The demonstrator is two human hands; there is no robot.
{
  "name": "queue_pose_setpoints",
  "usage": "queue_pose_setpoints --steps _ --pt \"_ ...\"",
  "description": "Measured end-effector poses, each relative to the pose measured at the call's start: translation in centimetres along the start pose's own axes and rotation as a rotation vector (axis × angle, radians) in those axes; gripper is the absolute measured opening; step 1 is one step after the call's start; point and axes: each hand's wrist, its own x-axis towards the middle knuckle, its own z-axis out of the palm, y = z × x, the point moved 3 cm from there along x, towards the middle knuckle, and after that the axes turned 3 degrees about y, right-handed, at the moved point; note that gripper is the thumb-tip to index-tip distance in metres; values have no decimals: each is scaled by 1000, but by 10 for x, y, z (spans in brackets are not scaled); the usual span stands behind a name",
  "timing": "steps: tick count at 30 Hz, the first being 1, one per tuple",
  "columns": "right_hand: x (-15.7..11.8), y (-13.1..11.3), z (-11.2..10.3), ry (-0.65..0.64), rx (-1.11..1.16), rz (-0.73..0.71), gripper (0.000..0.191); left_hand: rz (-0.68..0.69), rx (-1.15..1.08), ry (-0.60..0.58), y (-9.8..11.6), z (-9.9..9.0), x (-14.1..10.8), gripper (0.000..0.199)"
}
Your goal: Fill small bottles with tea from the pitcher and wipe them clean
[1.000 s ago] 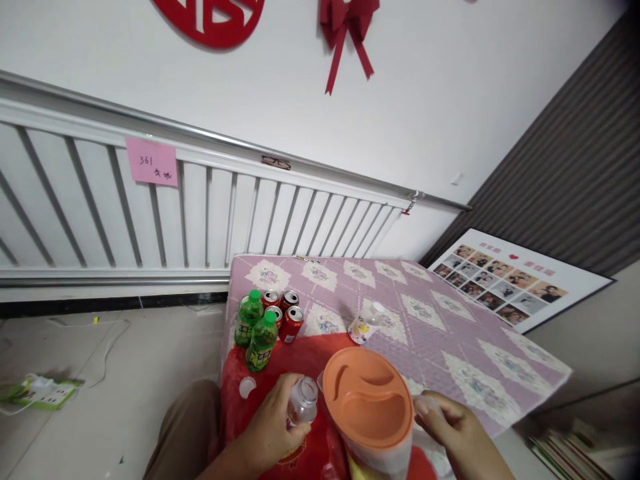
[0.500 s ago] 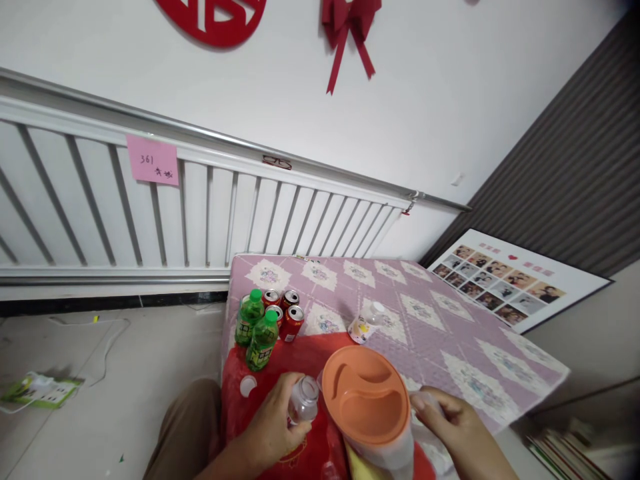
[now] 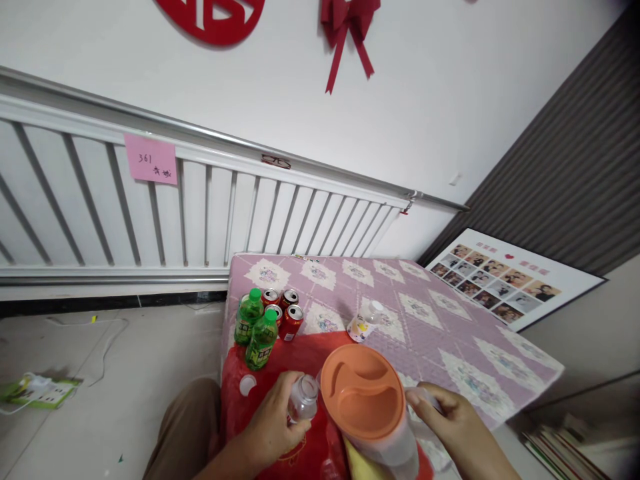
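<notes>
My left hand [image 3: 273,420] is wrapped round a small clear bottle [image 3: 303,400] with no cap on its mouth. Just right of it is a translucent pitcher [image 3: 390,450] with an orange lid [image 3: 367,393], tilted slightly toward the bottle. My right hand [image 3: 445,417] grips the pitcher's handle at its right side. The pitcher's lower part runs toward the bottom of the view, over a yellow cloth [image 3: 363,460]. A white cap [image 3: 247,385] lies on the red cloth [image 3: 305,357] left of my left hand.
Two green bottles [image 3: 261,340] stand at the left beside several red cans [image 3: 291,323]. A capped bottle with a patterned label [image 3: 365,321] stands beyond the pitcher. The purple quilted cover [image 3: 345,280] reaches a white radiator [image 3: 280,213]. A photo board [image 3: 517,280] leans at the right.
The pitcher has shifted and tilted slightly, its lid moving a little left, and my right hand has moved with it. My left hand and the small bottle stay nearly in place.
</notes>
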Motion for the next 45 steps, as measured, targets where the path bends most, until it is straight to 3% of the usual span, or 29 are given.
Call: queue_pose_setpoints --steps 45 --pt "9 5 6 -150 -177 -13 42 -4 22 4 -6 1 0 70"
